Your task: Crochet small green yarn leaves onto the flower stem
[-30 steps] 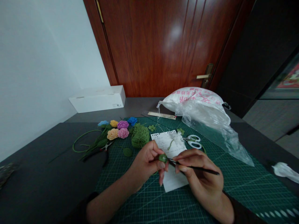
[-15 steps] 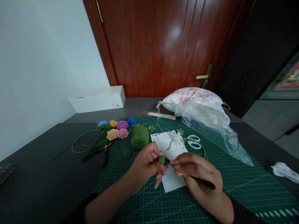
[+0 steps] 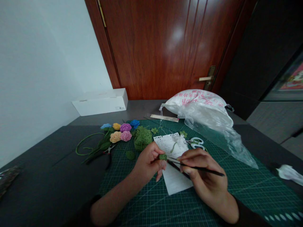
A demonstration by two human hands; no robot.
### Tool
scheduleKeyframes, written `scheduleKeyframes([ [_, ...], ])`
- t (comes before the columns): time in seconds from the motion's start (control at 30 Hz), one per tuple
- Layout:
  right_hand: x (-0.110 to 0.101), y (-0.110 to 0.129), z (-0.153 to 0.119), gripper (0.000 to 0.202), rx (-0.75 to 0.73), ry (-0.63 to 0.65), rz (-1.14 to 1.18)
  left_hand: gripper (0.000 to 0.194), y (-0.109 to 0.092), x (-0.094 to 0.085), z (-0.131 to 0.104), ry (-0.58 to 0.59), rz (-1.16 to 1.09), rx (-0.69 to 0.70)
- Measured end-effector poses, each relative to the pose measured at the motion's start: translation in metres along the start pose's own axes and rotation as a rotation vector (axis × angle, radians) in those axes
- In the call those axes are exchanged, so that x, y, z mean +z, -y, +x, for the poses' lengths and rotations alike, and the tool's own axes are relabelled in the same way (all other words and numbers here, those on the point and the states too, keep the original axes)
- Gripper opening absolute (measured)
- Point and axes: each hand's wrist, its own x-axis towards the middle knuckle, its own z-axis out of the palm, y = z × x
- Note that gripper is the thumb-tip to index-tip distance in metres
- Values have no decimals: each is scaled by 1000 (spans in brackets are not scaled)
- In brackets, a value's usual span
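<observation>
Basically grn mat (image 3: 236,186), brn door (image 3: 151,47).

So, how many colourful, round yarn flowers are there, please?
6. In the back row, left to right: light blue flower, yellow flower, purple flower, bright blue flower. In front: peach flower left, pink flower right. Others may be hidden underneath.

Likely a home room, wooden door (image 3: 151,47) with lever handle (image 3: 205,78); craft-covered dark table (image 3: 59,148)

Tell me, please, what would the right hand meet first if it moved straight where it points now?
Likely the small green piece in the left hand, tool tip first, though depth is unclear.
</observation>
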Motion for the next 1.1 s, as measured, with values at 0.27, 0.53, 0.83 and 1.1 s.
scheduleKeyframes([
  [0.27, 0, -15, 6, 1, 311, -237, -33, 26, -2, 2, 2, 14, 26, -3],
  [0.53, -34, -77, 15, 39, 623, -258, -132, 21, 9, -5, 8, -26, 73, -57],
  [0.83, -40, -94, 14, 43, 619, -231, -247, 17, 13, -6, 7, -86, 87, -83],
  [1.1, -34, -108, 9, 36, 623, -177, -373, 26, 15, -4, 9, -81, 72, -90],
])
